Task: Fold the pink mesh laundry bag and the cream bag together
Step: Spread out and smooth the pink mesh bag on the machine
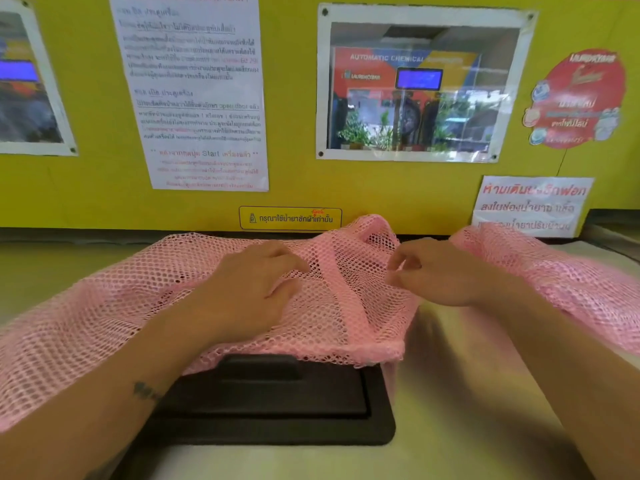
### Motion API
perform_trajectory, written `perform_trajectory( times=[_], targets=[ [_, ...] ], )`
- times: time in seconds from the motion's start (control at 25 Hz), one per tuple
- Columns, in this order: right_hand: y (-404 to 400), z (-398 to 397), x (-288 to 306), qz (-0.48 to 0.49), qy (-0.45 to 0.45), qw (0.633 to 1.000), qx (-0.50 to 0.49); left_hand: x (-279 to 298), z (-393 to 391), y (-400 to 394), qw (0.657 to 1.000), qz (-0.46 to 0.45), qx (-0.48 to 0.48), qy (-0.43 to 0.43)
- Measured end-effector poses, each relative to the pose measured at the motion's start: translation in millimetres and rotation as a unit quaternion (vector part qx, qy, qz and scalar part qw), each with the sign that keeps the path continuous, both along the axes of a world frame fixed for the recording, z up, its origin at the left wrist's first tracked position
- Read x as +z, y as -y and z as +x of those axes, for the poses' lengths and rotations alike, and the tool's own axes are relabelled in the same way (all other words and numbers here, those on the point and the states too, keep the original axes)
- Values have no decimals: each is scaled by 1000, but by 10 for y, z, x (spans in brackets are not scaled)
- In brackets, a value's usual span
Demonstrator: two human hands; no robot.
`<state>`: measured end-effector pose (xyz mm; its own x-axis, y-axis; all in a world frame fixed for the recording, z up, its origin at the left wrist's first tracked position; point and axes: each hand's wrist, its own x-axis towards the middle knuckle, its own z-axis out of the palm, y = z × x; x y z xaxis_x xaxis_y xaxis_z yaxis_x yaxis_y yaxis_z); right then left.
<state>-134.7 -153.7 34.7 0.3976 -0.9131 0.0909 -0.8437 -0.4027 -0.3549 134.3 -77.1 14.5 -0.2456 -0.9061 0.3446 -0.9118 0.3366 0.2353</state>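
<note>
The pink mesh laundry bag (104,306) lies spread across the top of a machine, reaching from the far left to the far right, with a raised fold (346,271) in the middle. My left hand (249,289) rests flat on the mesh, fingers apart, just left of that fold. To the fold's right, my right hand (436,271) pinches a bit of the mesh between thumb and fingers. No cream bag shows in this view.
A black recessed lid (277,403) sits in the cream machine top (467,393), partly under the mesh. Behind stands a yellow wall panel (86,188) with printed notices (197,98), a framed photo (415,88) and stickers.
</note>
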Motion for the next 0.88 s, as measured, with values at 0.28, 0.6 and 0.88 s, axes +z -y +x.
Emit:
perform_trajectory(
  times=[0.28, 0.6, 0.88],
  targets=[
    [-103, 98, -23, 103, -145, 981, 75, -2, -307, -127, 963, 244, -83, 82],
    [-54, -28, 79, 38, 30, 997, 66, 5, -342, -97, 991, 68, -71, -91],
    [-248, 105, 123, 142, 202, 954, 170, 46, -311, -51, 974, -69, 69, -203]
  ],
)
